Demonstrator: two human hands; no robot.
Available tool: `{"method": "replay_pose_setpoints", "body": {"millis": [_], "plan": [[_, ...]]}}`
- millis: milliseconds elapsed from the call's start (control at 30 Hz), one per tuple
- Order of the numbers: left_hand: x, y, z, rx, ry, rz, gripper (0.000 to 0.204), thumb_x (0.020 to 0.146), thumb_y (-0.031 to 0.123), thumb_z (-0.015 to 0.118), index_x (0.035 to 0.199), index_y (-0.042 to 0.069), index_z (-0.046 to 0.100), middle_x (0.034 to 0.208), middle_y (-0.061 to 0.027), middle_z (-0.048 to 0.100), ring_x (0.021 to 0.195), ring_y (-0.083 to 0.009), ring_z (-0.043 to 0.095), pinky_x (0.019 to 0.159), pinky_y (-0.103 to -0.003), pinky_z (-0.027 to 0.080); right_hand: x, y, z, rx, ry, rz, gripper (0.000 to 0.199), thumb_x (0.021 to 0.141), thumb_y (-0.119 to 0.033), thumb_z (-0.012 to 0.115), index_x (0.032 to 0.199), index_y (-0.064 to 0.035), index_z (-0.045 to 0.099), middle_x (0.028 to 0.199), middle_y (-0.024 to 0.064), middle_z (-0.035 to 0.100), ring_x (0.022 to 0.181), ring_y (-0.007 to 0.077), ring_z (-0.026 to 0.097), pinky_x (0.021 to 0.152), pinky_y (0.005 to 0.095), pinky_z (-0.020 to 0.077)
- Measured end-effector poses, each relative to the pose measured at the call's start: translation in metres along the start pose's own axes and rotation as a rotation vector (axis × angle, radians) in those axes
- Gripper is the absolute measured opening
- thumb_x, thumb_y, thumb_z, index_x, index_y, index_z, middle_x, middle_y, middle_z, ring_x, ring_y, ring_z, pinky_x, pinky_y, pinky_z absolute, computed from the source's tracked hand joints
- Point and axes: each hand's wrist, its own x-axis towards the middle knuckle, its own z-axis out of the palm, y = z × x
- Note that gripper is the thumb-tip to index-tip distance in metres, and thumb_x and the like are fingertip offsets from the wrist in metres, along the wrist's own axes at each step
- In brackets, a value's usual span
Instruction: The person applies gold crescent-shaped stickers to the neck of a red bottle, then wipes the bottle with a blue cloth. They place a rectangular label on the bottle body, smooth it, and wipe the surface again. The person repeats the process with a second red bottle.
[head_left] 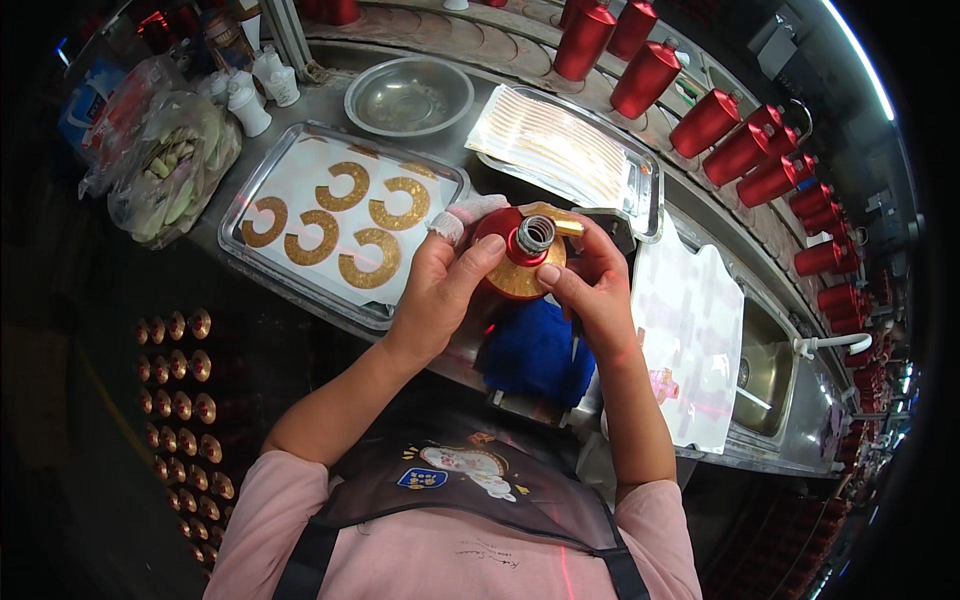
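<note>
Your left hand (440, 285) and right hand (590, 285) both hold the red bottle (505, 250), fingers closed around its shoulder. Press the gold collar (520, 280) flat, smoothing evenly round the neck (535, 235).

Red bottle (520, 255) in your hands: glossy red body, silver threaded neck, glittery gold collar band.
Steel tray (240, 205) to your left: white sheet bearing five glittery gold C-shaped stickers (343, 215).
Second steel tray (640, 190) ahead of you: thin gold stripes on white.
Cloth (535, 350) below your hands: deep blue.
Row of metal bottles (735, 150) behind: red.
Your top: pink, dark apron.
</note>
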Motion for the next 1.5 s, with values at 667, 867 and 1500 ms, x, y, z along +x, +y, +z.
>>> {"method": "replay_pose_setpoints", "body": {"millis": [667,867,1500], "plan": [[-0.001,-0.002,-0.014,0.000,-0.129,-0.032,0.052,0.099,0.016,0.059,0.146,-0.001,0.044,0.142,-0.0137,0.056,0.133,-0.0204,0.052,0.114,-0.037,0.038,-0.001,-0.001,-0.004,-0.005,-0.023,0.019,0.060,0.085,-0.007,0.078,0.140,-0.0008,0.054,0.128,0.0055,0.060,0.101,0.0105,0.064,0.082,0.0223,0.0536],[-0.003,-0.005,-0.015,0.039,-0.120,0.012,0.057,0.099,0.021,0.064,0.148,-0.001,0.042,0.145,-0.0139,0.052,0.133,-0.0199,0.051,0.114,-0.036,0.039,0.001,0.001,-0.005,0.071,-0.015,0.039,0.061,0.085,-0.010,0.079,0.140,-0.0005,0.053,0.125,0.0062,0.061,0.092,0.0097,0.061,0.074,0.0220,0.0489],[-0.026,-0.006,-0.016,0.899,0.080,0.601,0.053,0.100,0.044,0.060,0.120,-0.005,0.065,0.132,-0.0225,0.052,0.113,-0.0358,0.059,0.096,-0.041,0.048,0.002,0.005,0.001,-0.022,0.007,-0.033,0.056,0.085,-0.009,0.078,0.136,0.0011,0.055,0.124,0.0072,0.063,0.112,0.0153,0.059,0.096,0.0301,0.0479]]}}
